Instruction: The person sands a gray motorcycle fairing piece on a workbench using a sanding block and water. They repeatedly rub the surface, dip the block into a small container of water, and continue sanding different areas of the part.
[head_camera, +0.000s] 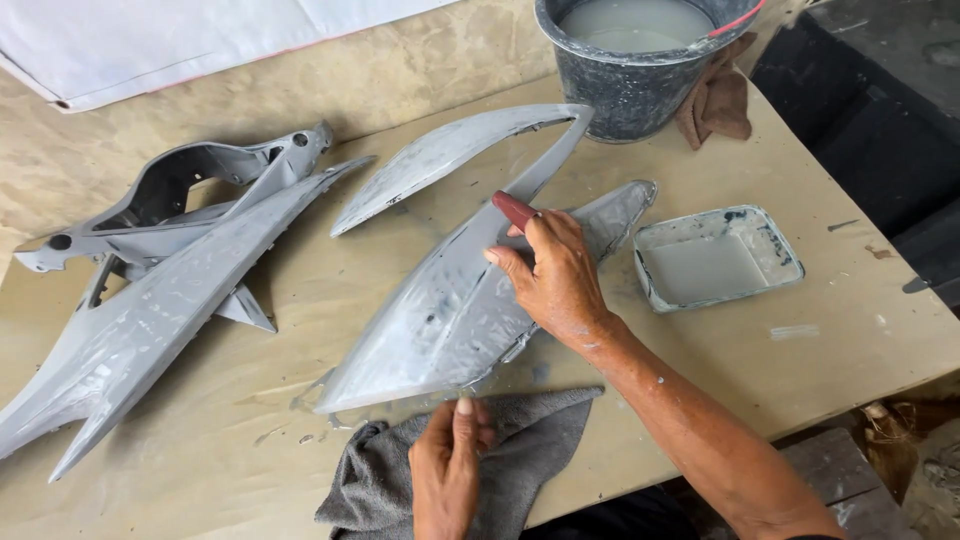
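A long grey primed fairing panel (440, 320) lies on the table in the middle. My right hand (550, 275) presses a small reddish-brown sanding pad (513, 208) against the panel's upper part, fingers curled around it. My left hand (447, 465) steadies the panel's near lower edge with the thumb up, resting over a dark grey cloth (520, 450) spread beneath the panel's near edge.
Two more grey fairing panels (150, 320) (450, 150) and a grey frame part (170, 195) lie at the left and back. A dark bucket (630, 90) of cloudy water with a brown rag (720, 100) stands at the back right. A shallow tray (715, 258) of cloudy water sits right of my hand.
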